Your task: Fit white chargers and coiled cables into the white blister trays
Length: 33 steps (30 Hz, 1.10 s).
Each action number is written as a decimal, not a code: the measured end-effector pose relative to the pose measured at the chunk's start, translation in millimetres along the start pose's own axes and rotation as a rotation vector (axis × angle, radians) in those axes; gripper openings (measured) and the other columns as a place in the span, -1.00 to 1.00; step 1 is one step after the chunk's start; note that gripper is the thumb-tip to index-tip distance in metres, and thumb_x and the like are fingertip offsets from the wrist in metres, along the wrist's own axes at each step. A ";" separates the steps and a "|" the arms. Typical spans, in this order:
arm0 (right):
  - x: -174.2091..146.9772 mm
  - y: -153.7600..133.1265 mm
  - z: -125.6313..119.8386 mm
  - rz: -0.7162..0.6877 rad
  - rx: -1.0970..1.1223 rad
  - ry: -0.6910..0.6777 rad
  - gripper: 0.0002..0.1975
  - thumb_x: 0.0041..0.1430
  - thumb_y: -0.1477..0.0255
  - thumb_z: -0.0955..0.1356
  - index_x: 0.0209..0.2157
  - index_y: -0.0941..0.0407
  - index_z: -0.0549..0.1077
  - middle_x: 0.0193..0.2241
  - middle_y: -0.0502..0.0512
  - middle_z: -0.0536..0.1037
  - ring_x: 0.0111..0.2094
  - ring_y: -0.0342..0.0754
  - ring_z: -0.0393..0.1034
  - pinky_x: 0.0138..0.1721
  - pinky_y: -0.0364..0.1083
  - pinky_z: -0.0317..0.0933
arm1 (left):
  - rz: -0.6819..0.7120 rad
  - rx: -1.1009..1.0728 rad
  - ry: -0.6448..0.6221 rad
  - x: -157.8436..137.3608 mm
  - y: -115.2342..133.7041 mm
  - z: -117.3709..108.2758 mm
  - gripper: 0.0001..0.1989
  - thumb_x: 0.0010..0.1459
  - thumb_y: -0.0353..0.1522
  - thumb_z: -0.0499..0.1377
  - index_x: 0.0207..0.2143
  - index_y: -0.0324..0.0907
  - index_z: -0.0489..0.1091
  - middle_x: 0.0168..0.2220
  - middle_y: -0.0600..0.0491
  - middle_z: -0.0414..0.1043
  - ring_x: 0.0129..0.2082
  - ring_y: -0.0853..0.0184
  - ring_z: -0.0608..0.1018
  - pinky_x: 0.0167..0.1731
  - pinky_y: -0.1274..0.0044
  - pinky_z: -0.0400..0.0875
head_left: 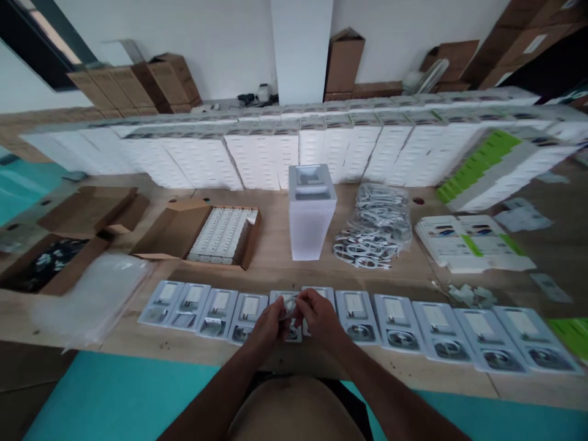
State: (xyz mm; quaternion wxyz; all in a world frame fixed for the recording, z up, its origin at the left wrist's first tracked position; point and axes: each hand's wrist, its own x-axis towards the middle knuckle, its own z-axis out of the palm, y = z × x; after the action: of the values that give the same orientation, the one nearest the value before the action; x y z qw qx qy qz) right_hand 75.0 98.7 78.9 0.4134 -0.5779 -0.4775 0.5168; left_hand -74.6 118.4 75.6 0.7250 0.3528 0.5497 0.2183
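Observation:
My left hand (pixel 269 323) and my right hand (pixel 318 313) meet in front of me, both closed on a small coiled white cable (pixel 289 304). Beneath them runs a row of pale plastic trays, partly covered by my hands. Each tray seems to hold a white rectangular device in its upper compartment. The trays to the right, such as this tray (pixel 357 315), also have a coiled cable in the round lower compartment. No cable shows in the lower compartments of the leftmost trays, such as this tray (pixel 160 301).
Behind the row stand a tall stack of trays (pixel 312 229), bagged white cables (pixel 379 223) and an open carton of white devices (pixel 223 236). Plastic bags (pixel 98 297) lie left. Printed boxes (pixel 473 242) and small white parts (pixel 471 296) are right. White boxes (pixel 261 159) line the back.

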 end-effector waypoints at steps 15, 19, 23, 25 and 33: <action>20.6 -25.8 95.1 -0.211 -0.435 0.243 -0.69 0.22 0.27 0.33 -0.03 0.05 0.47 -0.03 0.17 0.52 -0.01 0.09 0.39 -0.08 0.01 0.30 | 0.442 0.393 -0.236 -17.2 40.9 -155.5 -0.64 0.19 -0.20 0.12 -0.01 -0.16 0.31 -0.28 0.07 0.39 -0.33 0.36 0.40 -0.31 0.54 0.32; 24.2 -31.1 103.3 -0.148 -0.446 0.106 -0.79 0.26 0.29 0.31 -0.20 0.01 0.57 -0.34 0.02 0.63 -0.30 -0.02 0.49 -0.20 -0.06 0.31 | 0.412 0.464 -0.289 -19.1 51.7 -162.9 -0.66 0.22 -0.19 0.09 -0.02 -0.15 0.31 -0.27 0.05 0.45 -0.34 0.35 0.44 -0.34 0.55 0.34; 18.0 -32.1 97.6 -0.214 -0.519 0.153 -0.81 0.27 0.31 0.31 -0.18 0.00 0.56 -0.25 0.02 0.63 -0.23 -0.03 0.49 -0.16 -0.09 0.28 | 0.308 0.575 -0.425 -11.5 50.6 -155.8 -0.62 0.26 -0.07 -0.02 -0.26 -0.17 0.38 -0.53 0.12 0.40 -0.61 0.40 0.37 -0.56 0.57 0.20; 14.6 -34.8 89.1 -0.205 -0.579 0.130 -0.80 0.29 0.33 0.29 -0.17 0.00 0.55 -0.24 0.03 0.63 -0.23 -0.04 0.49 -0.15 -0.10 0.27 | 0.396 0.663 -0.374 -7.3 46.4 -149.4 -0.61 0.28 -0.09 -0.05 -0.40 -0.15 0.37 -0.57 0.11 0.38 -0.60 0.38 0.37 -0.51 0.55 0.20; 6.0 -45.3 82.1 -0.119 -1.027 0.109 -0.84 0.21 0.44 0.30 -0.43 0.07 0.49 -0.41 0.09 0.53 -0.37 -0.04 0.40 -0.33 -0.10 0.14 | 0.556 1.029 -0.087 8.3 14.1 -129.2 -0.77 0.29 -0.33 -0.07 -0.27 -0.14 0.36 -0.42 -0.03 0.44 -0.38 0.22 0.49 -0.33 0.44 0.21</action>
State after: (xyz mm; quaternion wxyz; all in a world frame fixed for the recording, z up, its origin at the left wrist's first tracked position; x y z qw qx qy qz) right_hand -12.0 112.5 111.6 0.1292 -0.7041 -0.6794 0.1608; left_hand -194.0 168.5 61.9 0.3979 0.7989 0.4418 0.0907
